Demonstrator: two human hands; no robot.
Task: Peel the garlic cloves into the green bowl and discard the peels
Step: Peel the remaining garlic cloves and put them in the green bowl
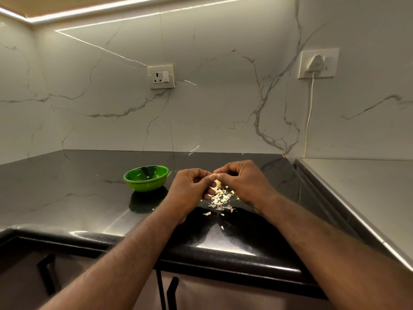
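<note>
My left hand (190,189) and my right hand (242,182) meet above the black counter, fingertips together, pinching a small pale garlic clove (214,175) between them. Directly beneath the hands lies a heap of garlic cloves and whitish peel scraps (220,198), with a few flakes scattered toward me. The green bowl (146,177) stands on the counter just left of my left hand, apart from it; its inside looks dark and shiny, and I cannot tell what it holds.
The black polished counter (78,193) runs to a marble wall behind. A steel surface (362,186) adjoins on the right. Wall sockets (161,77) sit above, one with a plug and white cord (309,117) hanging down. Cabinet handles (172,291) are below the counter edge.
</note>
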